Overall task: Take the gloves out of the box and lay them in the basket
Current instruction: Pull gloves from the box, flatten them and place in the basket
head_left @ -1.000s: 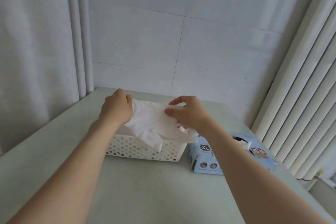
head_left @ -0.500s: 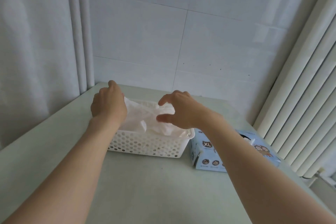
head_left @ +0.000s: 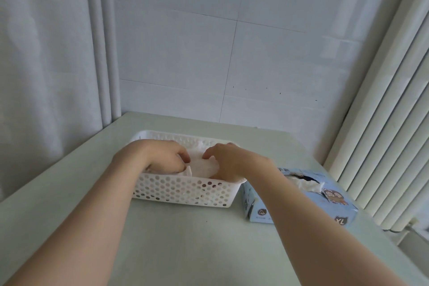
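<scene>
Both arms reach out over the pale green table, and L hand & R hand are down in the white basket. Fingers are bent onto the gloves lying in it; can't tell if they pinch or just press. The blue box sits just R of the basket w/ a spare glove poking out; tile wall behind, curtain on L, white slats on R.

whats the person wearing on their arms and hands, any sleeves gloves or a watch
Nothing that shows. Both forearms are bare down to the frame edge, no sleeves. The left hand and right hand wear no gloves, and neither wrist carries a watch or bracelet. The fingers are partly hidden, so rings cannot be ruled out.
</scene>
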Motion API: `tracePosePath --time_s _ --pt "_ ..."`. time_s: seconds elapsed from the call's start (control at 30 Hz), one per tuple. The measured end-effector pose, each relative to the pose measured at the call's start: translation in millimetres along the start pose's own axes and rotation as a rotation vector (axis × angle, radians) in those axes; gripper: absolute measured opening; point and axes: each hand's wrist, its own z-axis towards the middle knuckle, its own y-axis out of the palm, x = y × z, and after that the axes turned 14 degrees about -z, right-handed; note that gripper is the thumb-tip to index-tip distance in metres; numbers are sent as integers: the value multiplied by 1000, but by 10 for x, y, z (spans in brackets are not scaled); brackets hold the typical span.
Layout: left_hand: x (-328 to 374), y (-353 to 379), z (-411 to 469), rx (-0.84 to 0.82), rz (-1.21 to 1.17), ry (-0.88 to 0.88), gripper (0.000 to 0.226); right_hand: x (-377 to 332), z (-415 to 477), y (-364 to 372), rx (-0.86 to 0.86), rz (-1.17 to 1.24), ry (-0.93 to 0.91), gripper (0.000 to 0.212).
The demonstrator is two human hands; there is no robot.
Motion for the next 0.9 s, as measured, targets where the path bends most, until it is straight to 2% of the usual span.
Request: tracePosePath --time_s 0.17,0.3,0.4,0.47,0.5,0.57,0.67,0.77,0.9 --pt "34 61 49 -19 31 -5 52 45 24 16 24 20 11 78" --pt "45 129 114 11 91 -5 52 87 -147 38 180 154 4 77" --pt "141 158 129 107 129 33 58 123 -317 137 436 226 -19 46" --pt "222 191 161 250 140 81 61 204 -420 259 624 244 7 28" --pt "260 216 168 342 126 121 57 269 -458 338 701 266 31 24" --pt "389 324 148 510 55 242 43 433 -529 496 790 293 99 30" --pt "711 595 42 677 -5 481 24 696 -673 656 788 301 232 42" --pt "958 901 -43 669 28 707 17 939 -871 764 782 246 326 37" --pt "1054 1237 -45 562 135 849 18 1234 -1073 893 759 218 428 23"
